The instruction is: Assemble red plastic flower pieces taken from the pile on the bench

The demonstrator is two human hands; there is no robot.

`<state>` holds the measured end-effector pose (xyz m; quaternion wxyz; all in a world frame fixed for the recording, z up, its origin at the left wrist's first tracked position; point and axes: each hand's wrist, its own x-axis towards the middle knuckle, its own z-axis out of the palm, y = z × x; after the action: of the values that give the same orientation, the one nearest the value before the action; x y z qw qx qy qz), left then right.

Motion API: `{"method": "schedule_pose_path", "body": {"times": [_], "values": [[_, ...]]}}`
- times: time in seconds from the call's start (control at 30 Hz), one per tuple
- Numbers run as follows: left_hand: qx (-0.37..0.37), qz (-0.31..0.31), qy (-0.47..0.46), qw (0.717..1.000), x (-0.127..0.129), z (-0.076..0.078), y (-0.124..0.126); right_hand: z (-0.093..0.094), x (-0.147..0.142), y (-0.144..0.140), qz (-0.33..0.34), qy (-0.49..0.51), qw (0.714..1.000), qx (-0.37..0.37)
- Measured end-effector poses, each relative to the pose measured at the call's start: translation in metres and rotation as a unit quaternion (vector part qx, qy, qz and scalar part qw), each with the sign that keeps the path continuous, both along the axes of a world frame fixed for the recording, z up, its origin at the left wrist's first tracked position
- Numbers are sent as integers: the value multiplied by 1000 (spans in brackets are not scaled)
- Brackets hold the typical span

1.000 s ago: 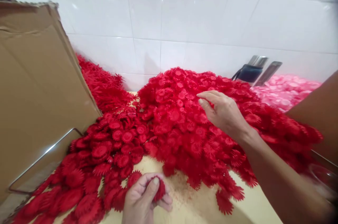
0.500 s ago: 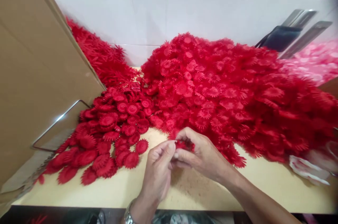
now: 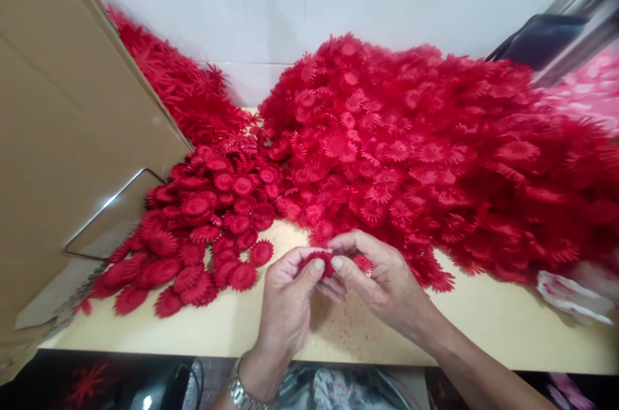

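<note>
A: Both hands meet over the table (image 3: 488,326), so what's the left hand (image 3: 285,300) up to?

B: It's gripping a red fringed disc (image 3: 319,262), thumb on top, fingers curled beneath!

A: And the right hand (image 3: 384,284)?

B: In there too, thumb and fingertip nipping the disc's three-o'clock edge! More red shows inside that hand's curl; whether it's held, I can't tell.

A: Around them?

B: From the hands, a big red heap (image 3: 401,146) towers at one o'clock, a smaller heap (image 3: 198,216) sits at ten, and pink pieces (image 3: 587,87) lie well off at two!
</note>
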<state>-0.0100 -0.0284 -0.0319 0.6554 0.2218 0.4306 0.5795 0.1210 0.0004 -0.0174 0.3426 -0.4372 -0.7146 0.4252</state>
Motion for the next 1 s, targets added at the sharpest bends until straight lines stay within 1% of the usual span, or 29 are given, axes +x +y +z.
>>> {"method": "schedule_pose_path", "body": {"times": [0.17,0.3,0.37,0.43,0.5,0.57,0.6,0.67,0.73,0.8,0.87,0.9,0.93,0.97,1.0], "values": [[-22,-8,36,999,-1,-3,-3,0,5,-2,24,-4,1000,13],[-41,-8,81,996,-1,-4,-4,1,5,-5,-19,-1,998,55],[-47,-1,108,993,0,-5,-3,1,3,-6,-18,-1,997,74],[-46,0,130,990,-1,-7,-3,1,0,-5,23,7,998,50],[-33,-9,147,989,-2,-8,-4,1,-1,-3,66,35,997,-9],[-5,-33,156,987,-4,-9,-6,1,-1,-1,77,53,995,-43],[11,-54,157,986,-5,-9,-7,1,0,0,72,46,996,-36],[34,-97,152,983,-7,-9,-9,-1,1,0,49,5,999,21],[32,-115,135,984,-7,-9,-10,-3,1,-2,7,-42,995,94],[11,-96,113,989,-7,-9,-10,-3,1,-2,-43,-73,985,153],[-7,-71,97,993,-6,-7,-9,2,3,4,-98,-82,971,204],[-11,-62,93,994,-7,-5,-9,8,7,10,-125,-84,960,236],[-13,-54,92,994,-7,-4,-9,16,12,19,-156,-93,943,278],[-15,-46,92,995,-8,-3,-9,26,20,30,-188,-109,922,320],[-20,-38,90,995,-9,-1,-8,38,29,43,-222,-141,887,380]]}}
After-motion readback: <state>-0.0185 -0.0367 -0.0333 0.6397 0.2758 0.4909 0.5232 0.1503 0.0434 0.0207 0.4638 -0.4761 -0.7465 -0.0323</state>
